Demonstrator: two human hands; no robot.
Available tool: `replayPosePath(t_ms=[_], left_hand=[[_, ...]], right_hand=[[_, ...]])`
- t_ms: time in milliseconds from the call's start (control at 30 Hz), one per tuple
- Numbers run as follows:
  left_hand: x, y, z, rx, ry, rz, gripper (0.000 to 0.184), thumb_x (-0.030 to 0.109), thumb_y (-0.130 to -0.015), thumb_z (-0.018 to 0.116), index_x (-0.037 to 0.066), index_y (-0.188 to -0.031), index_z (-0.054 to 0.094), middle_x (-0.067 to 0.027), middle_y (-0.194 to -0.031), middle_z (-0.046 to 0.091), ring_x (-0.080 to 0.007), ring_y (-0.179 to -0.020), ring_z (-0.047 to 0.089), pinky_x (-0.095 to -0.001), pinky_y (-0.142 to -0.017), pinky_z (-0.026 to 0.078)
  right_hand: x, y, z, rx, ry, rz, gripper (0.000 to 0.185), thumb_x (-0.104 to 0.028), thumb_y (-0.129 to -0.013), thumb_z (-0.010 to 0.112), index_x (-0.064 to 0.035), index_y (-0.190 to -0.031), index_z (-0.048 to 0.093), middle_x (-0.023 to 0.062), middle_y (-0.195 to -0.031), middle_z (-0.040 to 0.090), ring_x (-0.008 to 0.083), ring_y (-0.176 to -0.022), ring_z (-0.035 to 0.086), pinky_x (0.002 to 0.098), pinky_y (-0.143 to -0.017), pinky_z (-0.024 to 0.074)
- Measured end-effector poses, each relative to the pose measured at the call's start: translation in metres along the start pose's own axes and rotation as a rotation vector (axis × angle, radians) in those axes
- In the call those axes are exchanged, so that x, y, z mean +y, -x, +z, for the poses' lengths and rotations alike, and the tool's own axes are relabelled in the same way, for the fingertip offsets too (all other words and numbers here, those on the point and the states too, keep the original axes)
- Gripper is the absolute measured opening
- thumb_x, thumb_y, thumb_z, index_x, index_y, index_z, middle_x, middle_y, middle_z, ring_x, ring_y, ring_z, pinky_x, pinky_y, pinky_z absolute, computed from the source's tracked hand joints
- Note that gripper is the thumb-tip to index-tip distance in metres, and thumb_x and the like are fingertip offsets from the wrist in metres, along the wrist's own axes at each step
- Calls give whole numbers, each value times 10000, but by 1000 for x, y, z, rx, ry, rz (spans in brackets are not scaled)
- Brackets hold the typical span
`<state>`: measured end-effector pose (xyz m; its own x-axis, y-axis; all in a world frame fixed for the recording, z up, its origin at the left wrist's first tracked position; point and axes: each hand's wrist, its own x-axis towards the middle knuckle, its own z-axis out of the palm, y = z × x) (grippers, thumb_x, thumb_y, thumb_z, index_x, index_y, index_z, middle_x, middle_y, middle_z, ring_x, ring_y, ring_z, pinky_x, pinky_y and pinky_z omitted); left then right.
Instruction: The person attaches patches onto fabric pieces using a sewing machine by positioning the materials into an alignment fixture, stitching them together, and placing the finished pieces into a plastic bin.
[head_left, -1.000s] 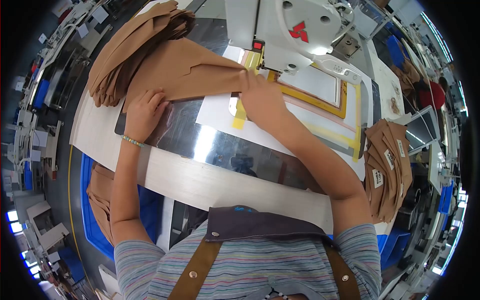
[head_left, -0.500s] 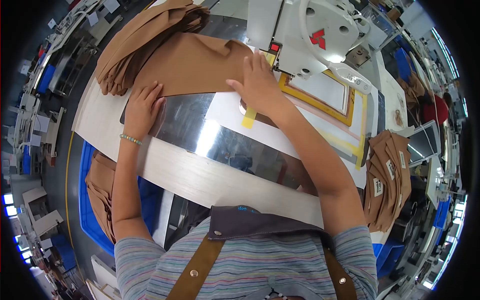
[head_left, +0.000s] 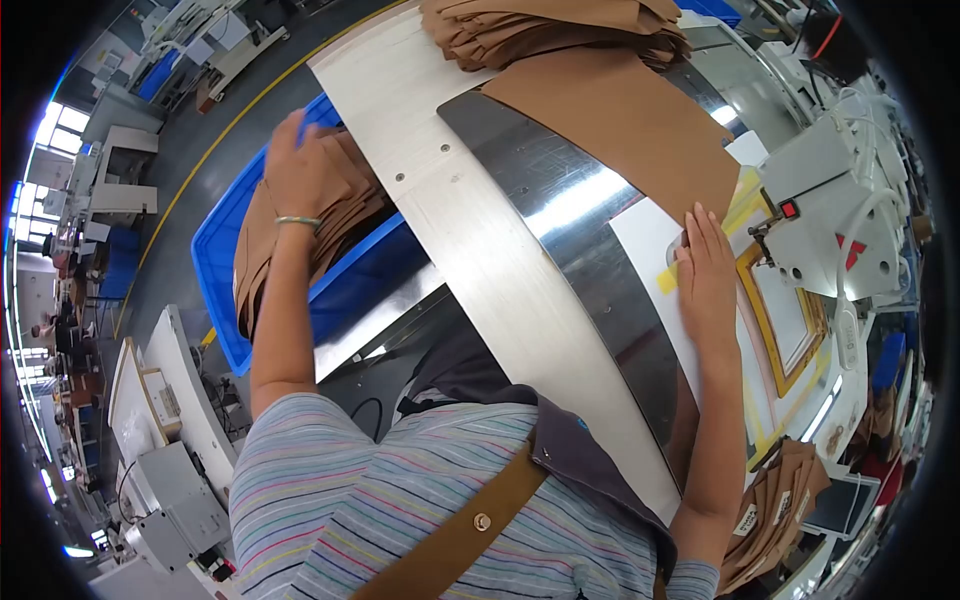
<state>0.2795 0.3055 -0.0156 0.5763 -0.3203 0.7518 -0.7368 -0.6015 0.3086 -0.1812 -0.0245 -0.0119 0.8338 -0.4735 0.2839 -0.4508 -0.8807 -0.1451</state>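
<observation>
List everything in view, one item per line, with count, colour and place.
Fabric panel: one, brown, across the metal plate
Fabric pile: one, brown, top of the view
Bin: one, blue, on the person's left
Fabric pieces: several, brown, in the bin
Labelled pieces: several, brown with white labels, lower right
Metal plate: one, silver, on the table
Table: one, pale, centre
Machine head: one, white with red mark, right
Frame: one, yellow, near the machine head
Background equipment: many, mostly white and grey, around the edges; too small to itemise
Bracelet: one, greenish, left wrist
Left hand: one, bare, over the bin, fingers blurred
Right hand: one, bare, fingertips at the panel's edge
</observation>
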Motion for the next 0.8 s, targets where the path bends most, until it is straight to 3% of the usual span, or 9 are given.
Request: replayPosePath(t_ms=[67,100,167,233,333,500,733,800], left_hand=[[-88,22,-45,8,-309,-196,369,264,-999,619,32,-1280,673,-193,-1277,685,-372,-1188,641,-435,-1028,499],[-155,45,-58,-40,-520,-354,481,418,-1028,535,55,-1317,660,-203,-1278,684,-399,-1198,634,-479,-1023,493],[-180,78,-91,-204,-741,-723,625,587,-1030,416,111,-1360,650,-203,-1317,670,-428,-1220,621,-555,-1032,471],[-188,106,-90,-506,-471,-973,710,681,-1013,345,174,-1438,601,-189,-1440,597,-432,-1308,566,-608,-1071,421],[-137,128,-57,-386,-545,-955,723,702,-1010,329,223,-1517,520,-160,-1564,483,-392,-1403,487,-587,-1120,376],[-153,140,-49,-336,-489,-656,698,659,-1038,312,207,-1541,487,-148,-1575,471,-362,-1428,460,-561,-1148,351],[-152,108,-49,-498,-494,-891,720,648,-1049,285,162,-1541,482,-153,-1583,465,-354,-1470,404,-538,-1180,318],[-169,92,-46,-440,-428,-718,723,648,-1050,290,154,-1543,477,-156,-1585,461,-361,-1473,398,-541,-1186,307]], right_hand=[[-2,1,0,2,-2,10,485,-227,-1064,443,-13,-1497,487,154,-1594,437,349,-1500,352,456,-1239,269],[-3,1,0,8,1,17,486,-225,-1063,444,-13,-1498,487,152,-1596,436,350,-1500,351,456,-1241,268],[-3,0,0,2,-9,26,486,-221,-1061,442,-12,-1497,487,147,-1599,434,351,-1499,352,456,-1241,268],[-4,0,0,1,-18,35,485,-218,-1059,440,-10,-1495,489,143,-1600,434,351,-1497,353,456,-1241,268],[-6,1,0,-1,-26,40,483,-213,-1057,436,-6,-1489,492,140,-1600,436,352,-1495,356,456,-1240,271],[-1,-1,2,-2,-30,29,481,-215,-1056,436,0,-1482,499,141,-1597,440,351,-1495,356,458,-1237,274],[-2,1,-1,-6,-48,43,480,-230,-1061,428,-1,-1475,509,141,-1596,442,353,-1495,359,457,-1237,274],[-2,2,0,-4,-43,42,483,-233,-1062,426,-1,-1478,507,141,-1596,442,353,-1494,361,458,-1238,274]])
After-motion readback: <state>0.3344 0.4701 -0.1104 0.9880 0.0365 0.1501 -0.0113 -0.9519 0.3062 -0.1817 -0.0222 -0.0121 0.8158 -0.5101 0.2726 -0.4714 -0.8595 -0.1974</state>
